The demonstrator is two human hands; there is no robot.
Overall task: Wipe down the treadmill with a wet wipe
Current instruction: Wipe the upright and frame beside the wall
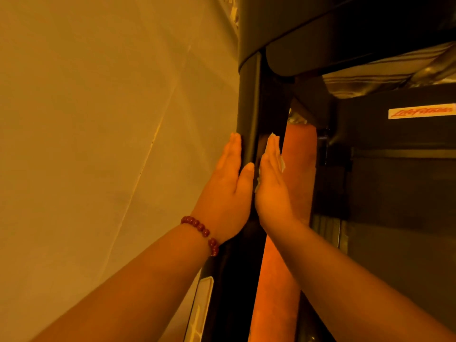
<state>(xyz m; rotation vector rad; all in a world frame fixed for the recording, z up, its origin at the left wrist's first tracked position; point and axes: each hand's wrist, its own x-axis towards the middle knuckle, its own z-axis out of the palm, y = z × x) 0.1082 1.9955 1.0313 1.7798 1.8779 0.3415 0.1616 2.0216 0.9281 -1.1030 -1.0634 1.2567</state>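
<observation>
Nearest the camera, both forearms reach forward and upward; a beaded bracelet (201, 229) sits on the left wrist.

Left hand (228, 183): fingers straight and together, laid flat on the left face of the treadmill upright (249, 95), thumb across its front edge. It holds nothing and appears to serve as a brace.

Right hand (271, 188): fingers straight, palm turned toward the right face of the same upright. The wet wipe (281, 164) lies trapped under the palm and fingers; only its pale, crumpled edges show at the fingertips and along the sides of the hand.

Handling notes:
- The wipe is judged thin, limp and damp. It is likely to bunch or slide out under light pressure. Keep it under the flat of the fingers, with even pressure over its whole area.
- The upright is judged rigid, fixed and smooth. It needs no support, and a wetted surface may be slippery.

Farther on, the upright meets the dark underside of the console (320, 33). To the right, a dark housing carries a red-lettered label (422, 112). A plain wall (98, 119) fills the left side.
</observation>
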